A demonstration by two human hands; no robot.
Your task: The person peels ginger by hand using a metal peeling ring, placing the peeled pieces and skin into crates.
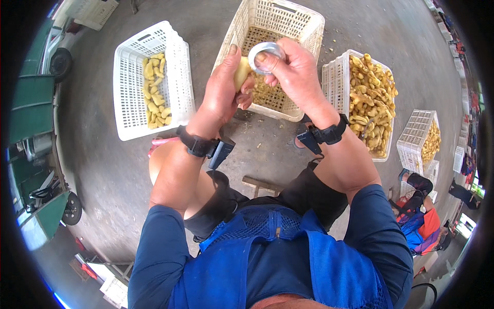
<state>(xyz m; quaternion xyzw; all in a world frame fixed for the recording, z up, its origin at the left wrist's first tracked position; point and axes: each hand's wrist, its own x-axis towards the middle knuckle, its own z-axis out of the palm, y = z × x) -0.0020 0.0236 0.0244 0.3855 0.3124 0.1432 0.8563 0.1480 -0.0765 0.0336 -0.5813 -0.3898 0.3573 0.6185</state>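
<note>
My left hand (218, 98) is closed around a pale yellow piece of peeled ginger (241, 75). A shiny metal ring (252, 59) is gripped in my right hand (299, 74), the thumb lying across its opening. The ring is right up against the ginger or just beside it; I cannot tell if they touch. Both hands are above a white plastic crate (310, 26) with peel scraps (270, 98) on its bottom. To the left, a white crate (180, 85) contains pale peeled ginger (154, 92). At the right, another crate (335, 82) is heaped with browner, knobbly ginger (370, 100).
Farther right stands a smaller crate (411, 136) of ginger, near a seated person (419, 226) in orange and blue. Between my knees is a wooden stool edge (261, 185). Vehicles with black wheels (72, 208) line the left side. Scraps dot the concrete floor (247, 149).
</note>
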